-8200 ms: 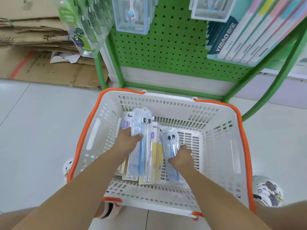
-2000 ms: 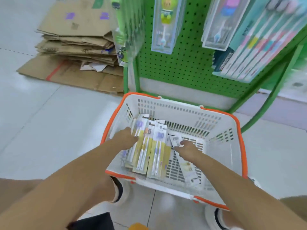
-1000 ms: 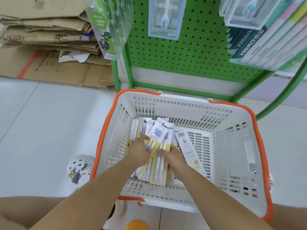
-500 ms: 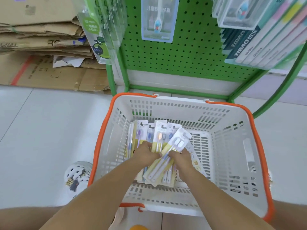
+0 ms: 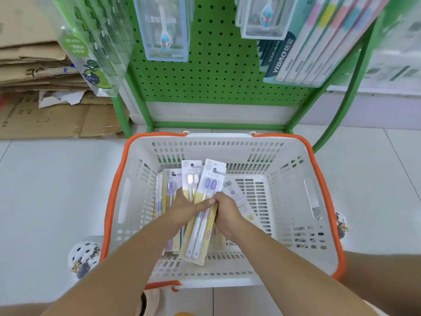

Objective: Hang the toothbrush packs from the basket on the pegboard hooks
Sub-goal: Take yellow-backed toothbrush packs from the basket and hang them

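Note:
A white basket with an orange rim (image 5: 319, 201) stands on the floor below the green pegboard (image 5: 218, 71). Inside it, both my hands hold a yellow-backed toothbrush pack (image 5: 200, 224) with two brushes, lifted and tilted above the others. My left hand (image 5: 184, 208) lies across its middle, thumb on the front. My right hand (image 5: 227, 213) grips its right edge. More toothbrush packs (image 5: 173, 185) lie in the basket's left half, and one pack (image 5: 239, 199) lies face down to the right.
Hanging toothbrush packs fill the pegboard's top: clear packs (image 5: 166, 30) in the middle, a long multi-brush pack (image 5: 319, 42) at right, green ones (image 5: 95, 42) at left. Flattened cardboard (image 5: 41, 87) is stacked on the floor at left. My shoes (image 5: 84, 256) flank the basket.
Both hands have closed on one yellow-backed pack and turned it from a slant to nearly straight, raising it over the pile. The camera has moved closer to the basket.

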